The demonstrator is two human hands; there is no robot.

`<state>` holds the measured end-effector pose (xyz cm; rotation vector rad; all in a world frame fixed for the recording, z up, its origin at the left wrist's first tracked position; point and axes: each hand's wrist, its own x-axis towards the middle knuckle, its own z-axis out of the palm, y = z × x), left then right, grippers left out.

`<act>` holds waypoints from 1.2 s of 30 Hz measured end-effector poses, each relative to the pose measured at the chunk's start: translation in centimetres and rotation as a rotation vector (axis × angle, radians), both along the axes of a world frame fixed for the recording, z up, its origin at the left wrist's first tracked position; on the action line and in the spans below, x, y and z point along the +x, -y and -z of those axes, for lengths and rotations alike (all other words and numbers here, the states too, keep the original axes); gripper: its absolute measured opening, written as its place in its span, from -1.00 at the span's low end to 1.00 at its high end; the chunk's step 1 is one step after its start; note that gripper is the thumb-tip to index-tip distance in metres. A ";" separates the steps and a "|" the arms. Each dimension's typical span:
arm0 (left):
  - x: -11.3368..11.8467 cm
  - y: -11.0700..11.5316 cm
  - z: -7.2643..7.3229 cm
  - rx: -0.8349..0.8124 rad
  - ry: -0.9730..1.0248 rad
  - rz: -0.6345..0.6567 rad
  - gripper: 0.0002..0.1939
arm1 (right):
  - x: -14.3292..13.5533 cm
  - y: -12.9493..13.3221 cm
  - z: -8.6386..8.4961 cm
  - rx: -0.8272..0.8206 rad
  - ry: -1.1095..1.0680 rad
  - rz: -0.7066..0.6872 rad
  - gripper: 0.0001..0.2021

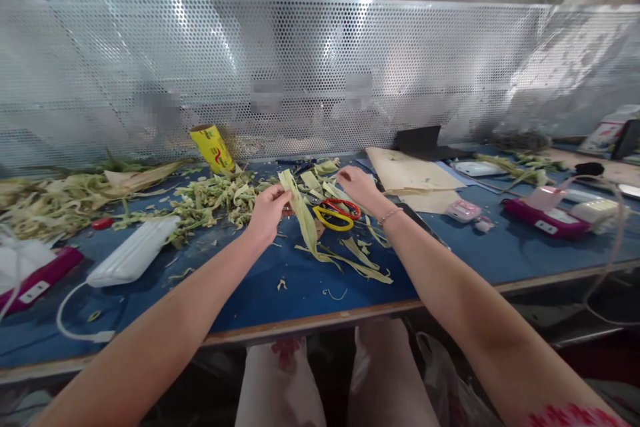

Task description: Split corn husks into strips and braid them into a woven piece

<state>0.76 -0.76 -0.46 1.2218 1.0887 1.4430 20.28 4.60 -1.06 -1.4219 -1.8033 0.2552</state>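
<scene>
My left hand [270, 211] is closed in a pinch on a long, pale green corn husk strip [306, 220], whose lower end trails toward the table's front. My right hand [358, 187] is a little to the right, fingers curled together over loose husk pieces; what they hold, if anything, I cannot make out. Between the hands lie scissors [334, 221] with one red and one yellow handle, their blades partly covered by husk. Several torn husk shreds [367, 267] are scattered below them. A heap of small curled husk pieces [220, 197] lies just left of my left hand.
A yellow tube-shaped container [213, 148] stands tilted at the back. More husks [65, 197] pile up at left, beside a white power bank [134, 252] with a cable. Brown paper [413, 170], a pink case [463, 210] and a purple power strip [547, 217] lie right. A perforated metal screen [310, 67] borders the back.
</scene>
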 end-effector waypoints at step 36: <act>0.4 -0.2 0.1 -0.185 0.303 -0.001 -0.86 | -4.4 3.0 -0.4 0.198 -0.334 -0.383 -0.81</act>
